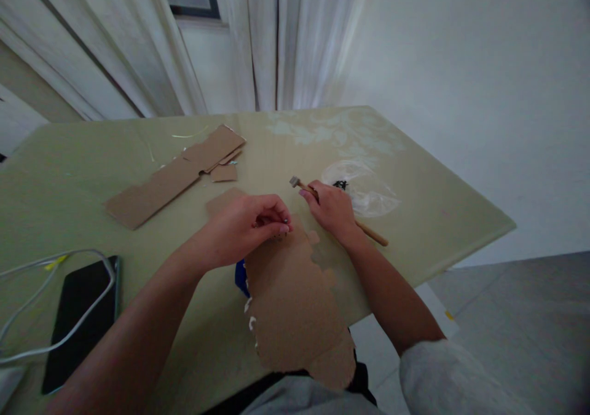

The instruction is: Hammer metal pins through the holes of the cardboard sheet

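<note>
My left hand (251, 221) rests on a torn piece of brown cardboard (295, 304) that hangs over the table's near edge. Its fingertips pinch something small and metallic, too small to name. My right hand (330, 209) grips a small hammer (295, 182) by its wooden handle, head pointing left and just above the cardboard's far end. The handle's tail sticks out past my wrist to the right. A blue object (240, 278) peeks out under the cardboard's left edge.
A long cardboard strip (175, 178) with small scraps lies at the back left. A clear plastic bag (364, 190) with small dark pieces sits behind my right hand. A black phone (78, 316) and grey cables (50, 298) lie at the near left of the green table (437, 218).
</note>
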Tool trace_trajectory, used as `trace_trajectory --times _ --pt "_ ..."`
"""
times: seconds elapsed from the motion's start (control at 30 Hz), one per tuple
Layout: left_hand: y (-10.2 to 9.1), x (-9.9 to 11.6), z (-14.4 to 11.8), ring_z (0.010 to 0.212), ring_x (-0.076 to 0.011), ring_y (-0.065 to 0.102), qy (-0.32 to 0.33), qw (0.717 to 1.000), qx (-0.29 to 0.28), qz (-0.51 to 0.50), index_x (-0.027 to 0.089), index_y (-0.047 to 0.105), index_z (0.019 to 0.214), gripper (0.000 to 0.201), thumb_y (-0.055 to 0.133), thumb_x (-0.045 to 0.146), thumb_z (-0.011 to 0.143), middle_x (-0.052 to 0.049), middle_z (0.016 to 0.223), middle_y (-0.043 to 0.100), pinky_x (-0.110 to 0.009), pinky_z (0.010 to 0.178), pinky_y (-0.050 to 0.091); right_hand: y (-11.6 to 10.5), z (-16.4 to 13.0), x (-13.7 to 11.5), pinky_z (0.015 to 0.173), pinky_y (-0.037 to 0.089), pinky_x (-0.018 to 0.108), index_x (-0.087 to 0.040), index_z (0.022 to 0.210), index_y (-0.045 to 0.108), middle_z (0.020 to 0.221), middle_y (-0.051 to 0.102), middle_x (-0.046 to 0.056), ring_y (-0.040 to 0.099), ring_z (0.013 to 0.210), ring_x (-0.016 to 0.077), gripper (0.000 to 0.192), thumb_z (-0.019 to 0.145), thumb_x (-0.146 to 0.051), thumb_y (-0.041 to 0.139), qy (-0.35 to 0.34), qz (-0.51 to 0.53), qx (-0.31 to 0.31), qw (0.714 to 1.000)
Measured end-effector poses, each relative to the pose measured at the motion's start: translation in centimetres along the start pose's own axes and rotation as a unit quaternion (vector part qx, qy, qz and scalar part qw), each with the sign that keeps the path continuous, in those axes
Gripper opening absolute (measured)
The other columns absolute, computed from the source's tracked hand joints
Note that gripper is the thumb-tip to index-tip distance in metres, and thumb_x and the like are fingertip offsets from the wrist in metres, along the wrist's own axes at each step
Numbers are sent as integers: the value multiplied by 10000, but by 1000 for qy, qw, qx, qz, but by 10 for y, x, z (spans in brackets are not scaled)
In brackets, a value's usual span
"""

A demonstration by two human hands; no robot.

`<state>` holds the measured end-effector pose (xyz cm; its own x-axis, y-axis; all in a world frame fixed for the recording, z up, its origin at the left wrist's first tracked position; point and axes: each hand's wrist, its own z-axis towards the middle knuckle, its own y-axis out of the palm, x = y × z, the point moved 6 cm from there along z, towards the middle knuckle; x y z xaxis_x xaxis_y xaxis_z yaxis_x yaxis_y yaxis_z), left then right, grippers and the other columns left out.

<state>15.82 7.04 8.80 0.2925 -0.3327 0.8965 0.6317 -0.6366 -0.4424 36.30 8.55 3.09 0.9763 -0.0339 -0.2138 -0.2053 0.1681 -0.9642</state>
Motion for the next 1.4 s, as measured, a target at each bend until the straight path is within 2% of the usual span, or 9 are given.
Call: trace_trajectory --times 0.3,1.17,1.4 --pt "-6 6 -2 760 -134 677 13 996 -14 92 239 810 961 111 724 310 962 21 869 795 -246 698 495 1 1 0 696 376 314 -230 1156 759 1018 831 102 756 902 261 420 1142 -542 478 -2 4 0 1000" --pt "-5 3 -1 770 -131 708 2 994 -11 109 242 795 950 95 705 266 967 28 875 804 -232 684 480 1 1 -1 707 392 321 -228 1140 765 1013 834 108 760 908 272 414 1134 -537 489 -3 4 -5 1000" --pt "-6 5 -1 800 -138 717 5 993 -8 115 237 794 957 97 702 269 965 24 895 810 -239 731 503 1 1 -1 711 396 324 -234 1160 766 1016 834 104 765 919 273 411 1133 -537 491 -4 2 -8 1000"
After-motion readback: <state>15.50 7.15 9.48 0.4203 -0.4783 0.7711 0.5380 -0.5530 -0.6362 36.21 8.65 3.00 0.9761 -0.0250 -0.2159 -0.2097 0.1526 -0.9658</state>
